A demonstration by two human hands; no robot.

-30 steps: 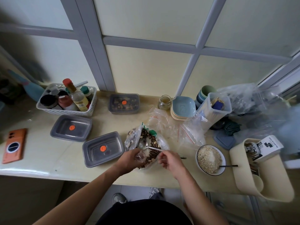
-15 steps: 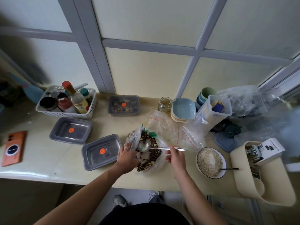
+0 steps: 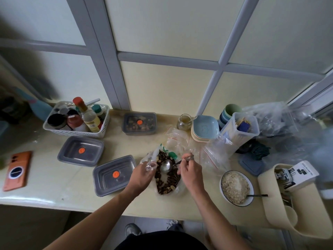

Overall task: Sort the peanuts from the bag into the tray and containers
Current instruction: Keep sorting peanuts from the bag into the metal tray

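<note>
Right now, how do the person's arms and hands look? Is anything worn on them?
The left hand and the right hand are bare, without gloves. Both forearms are bare too: no sleeve, watch or bracelet shows down to the picture's edge. A ring is too small to tell. A black garment covers the body below.

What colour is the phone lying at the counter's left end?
Orange phone, clearest in the head view.

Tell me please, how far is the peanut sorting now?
Early stage. The far container already holds dark contents. In hand: the left hand holds the bag open while the right hand holds a spoon over it. Left: the two nearer containers look empty, lids on; the bag holds plenty.
</note>
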